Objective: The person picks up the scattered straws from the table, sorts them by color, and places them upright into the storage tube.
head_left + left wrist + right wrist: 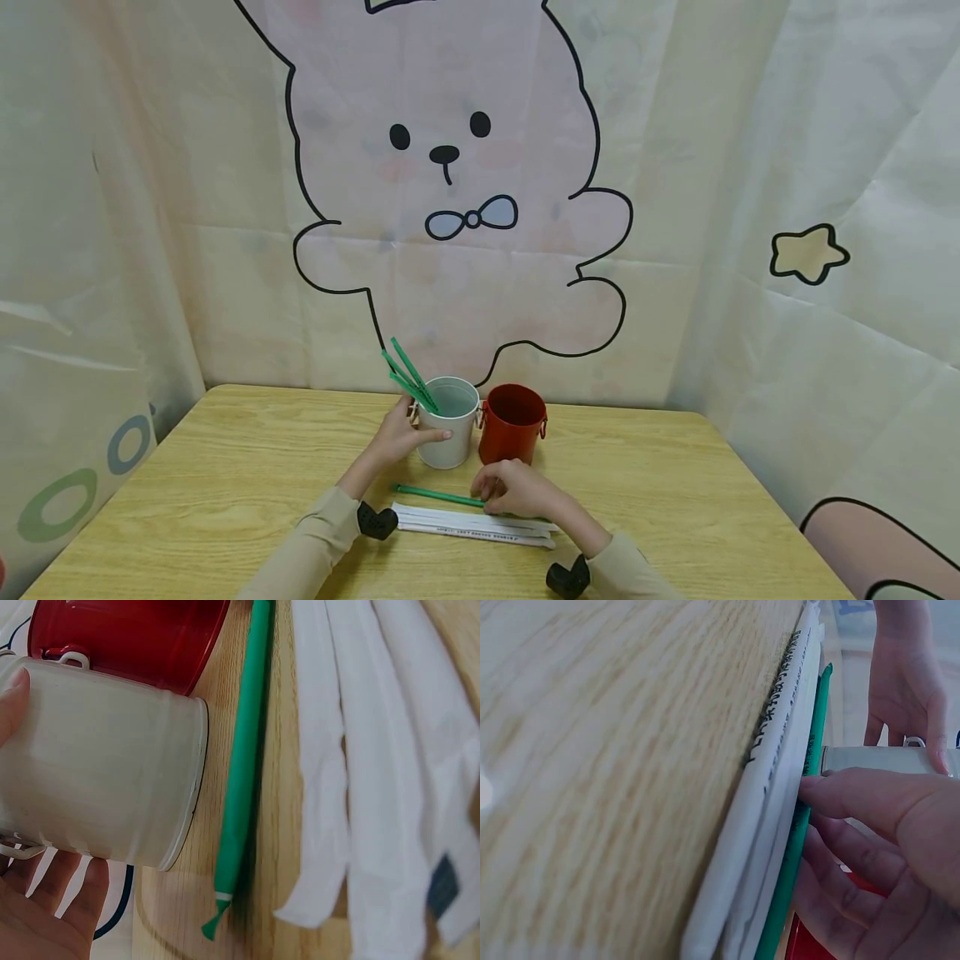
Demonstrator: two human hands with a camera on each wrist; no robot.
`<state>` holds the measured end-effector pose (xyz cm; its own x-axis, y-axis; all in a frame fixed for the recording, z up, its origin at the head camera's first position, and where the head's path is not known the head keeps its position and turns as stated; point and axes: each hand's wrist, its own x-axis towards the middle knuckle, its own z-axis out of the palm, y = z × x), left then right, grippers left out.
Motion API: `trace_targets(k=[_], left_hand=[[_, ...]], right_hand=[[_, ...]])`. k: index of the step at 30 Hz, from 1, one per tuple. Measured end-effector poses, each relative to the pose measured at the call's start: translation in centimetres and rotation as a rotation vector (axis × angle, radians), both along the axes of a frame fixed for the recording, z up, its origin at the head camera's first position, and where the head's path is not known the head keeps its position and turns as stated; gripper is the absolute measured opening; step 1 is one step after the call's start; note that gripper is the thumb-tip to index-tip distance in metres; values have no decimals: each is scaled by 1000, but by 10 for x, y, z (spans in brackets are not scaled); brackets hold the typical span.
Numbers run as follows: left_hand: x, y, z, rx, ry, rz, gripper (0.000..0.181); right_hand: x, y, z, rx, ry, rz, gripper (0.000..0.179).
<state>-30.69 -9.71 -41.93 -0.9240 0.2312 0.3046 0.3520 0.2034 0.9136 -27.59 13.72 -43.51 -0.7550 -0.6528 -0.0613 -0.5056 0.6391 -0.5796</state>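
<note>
My left hand holds the white bucket by its side, thumb across the front and fingers on the far side. Several green wrapped straws lean out of this bucket toward the left. On the table in front of it lies another green wrapped straw, a slim tube with a pinched tip. My right hand pinches that straw near its right end; the right wrist view shows the thumb against it. Several white paper-wrapped straws with dark print lie side by side just nearer to me.
A red bucket with ring handles stands right beside the white one; its inside looks dark. Both are near the back edge of the wooden table. Behind hangs a cloth backdrop with a cartoon bear.
</note>
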Motion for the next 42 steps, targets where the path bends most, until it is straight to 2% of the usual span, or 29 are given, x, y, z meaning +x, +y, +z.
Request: trace_targets(k=[7, 22, 27, 35, 42], left_hand=[[-1, 1, -1, 15, -1, 4, 84], [2, 1, 1, 27, -31, -1, 86], [-2, 1, -4, 47, -30, 0, 87], [-16, 0, -24, 40, 12, 23, 85], [-19, -1, -25, 83, 20, -28, 83]], right_hand=[[-1, 0, 2, 26, 27, 39, 17], [-2, 9, 9, 50, -40, 123, 22], [-2, 11, 15, 15, -78, 151, 21], [-5, 13, 20, -69, -60, 195, 22], [-7, 9, 29, -173, -53, 196, 21]])
